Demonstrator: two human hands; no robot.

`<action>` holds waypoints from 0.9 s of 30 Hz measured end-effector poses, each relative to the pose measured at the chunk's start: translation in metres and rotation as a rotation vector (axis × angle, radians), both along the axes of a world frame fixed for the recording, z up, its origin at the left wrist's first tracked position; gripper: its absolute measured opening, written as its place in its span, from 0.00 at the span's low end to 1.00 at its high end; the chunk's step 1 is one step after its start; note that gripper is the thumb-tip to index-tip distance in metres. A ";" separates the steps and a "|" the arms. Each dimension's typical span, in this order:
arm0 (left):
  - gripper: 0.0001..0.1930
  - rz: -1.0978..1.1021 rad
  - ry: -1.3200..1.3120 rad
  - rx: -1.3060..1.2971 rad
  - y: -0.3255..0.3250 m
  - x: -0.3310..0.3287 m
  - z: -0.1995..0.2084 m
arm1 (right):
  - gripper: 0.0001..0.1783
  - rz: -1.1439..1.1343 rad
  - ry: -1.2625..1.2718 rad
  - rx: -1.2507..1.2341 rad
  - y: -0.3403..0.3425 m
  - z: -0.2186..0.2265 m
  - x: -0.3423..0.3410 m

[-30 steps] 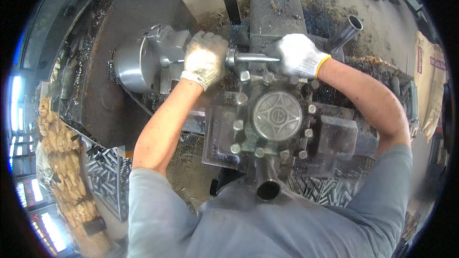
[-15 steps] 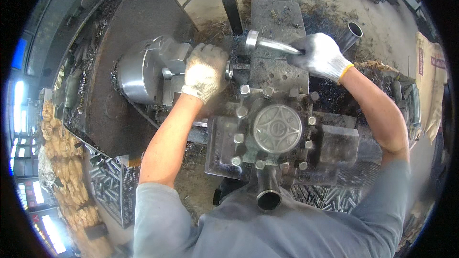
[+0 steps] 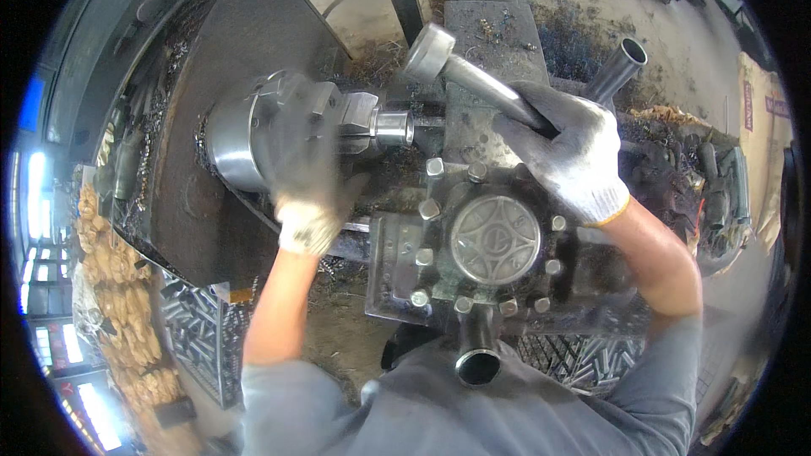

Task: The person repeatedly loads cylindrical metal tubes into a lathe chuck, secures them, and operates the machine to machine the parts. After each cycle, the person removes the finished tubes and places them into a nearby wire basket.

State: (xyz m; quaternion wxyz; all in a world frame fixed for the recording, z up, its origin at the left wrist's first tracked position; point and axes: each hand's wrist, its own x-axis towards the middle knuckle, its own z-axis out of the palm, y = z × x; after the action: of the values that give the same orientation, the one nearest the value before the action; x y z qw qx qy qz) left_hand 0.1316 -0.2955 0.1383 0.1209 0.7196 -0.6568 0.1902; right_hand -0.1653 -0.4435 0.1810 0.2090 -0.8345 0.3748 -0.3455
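Note:
My right hand (image 3: 579, 152), in a white glove with dark palm and fingers, is wrapped round the handle of a steel hammer (image 3: 490, 89). Its thick round metal head points up and left, above the lathe bed. In front of the lathe chuck (image 3: 232, 142) is my gloved left hand (image 3: 306, 181), smeared by motion, so its fingers do not show clearly. A short shiny metal tube (image 3: 392, 127) sticks out to the right from the chuck jaws (image 3: 359, 111), apart from both hands. Below the hammer stands a square tool post (image 3: 496, 239) ringed with bolts.
One pipe handle (image 3: 621, 67) rises at the right; another (image 3: 478, 359) points toward my body. A dark metal guard (image 3: 220, 51) stands behind the chuck. Metal tubes fill a mesh crate (image 3: 196, 325) at lower left. Yellowish bundles (image 3: 122, 287) stand beyond it.
My left hand has left the tube end and moved left over the chuck, uncovering the tube. My right hand has come nearer my body, and the hammer head has tilted up and left.

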 end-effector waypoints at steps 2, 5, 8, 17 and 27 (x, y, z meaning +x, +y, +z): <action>0.67 0.113 -0.005 -0.168 0.028 0.028 -0.018 | 0.22 -0.013 0.065 0.038 -0.001 -0.004 0.002; 0.62 0.155 -0.048 -0.241 0.052 0.071 -0.057 | 0.21 -0.064 0.149 0.052 -0.001 -0.005 0.003; 0.54 0.087 -0.297 -0.256 0.050 0.104 -0.075 | 0.20 -0.103 0.168 0.077 -0.001 -0.002 0.005; 0.41 0.020 -0.259 -0.137 0.036 0.097 -0.033 | 0.20 -0.167 0.218 0.152 -0.001 -0.003 0.006; 0.44 -0.181 -0.023 0.737 -0.071 0.117 0.113 | 0.19 -0.179 0.210 0.149 -0.003 -0.004 0.007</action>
State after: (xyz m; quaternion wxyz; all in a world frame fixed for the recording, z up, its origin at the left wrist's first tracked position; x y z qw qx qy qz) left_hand 0.2483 -0.3669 0.2517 -0.1371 0.6515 -0.7435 -0.0621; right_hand -0.1584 -0.4468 0.1766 0.1983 -0.8114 0.4922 -0.2450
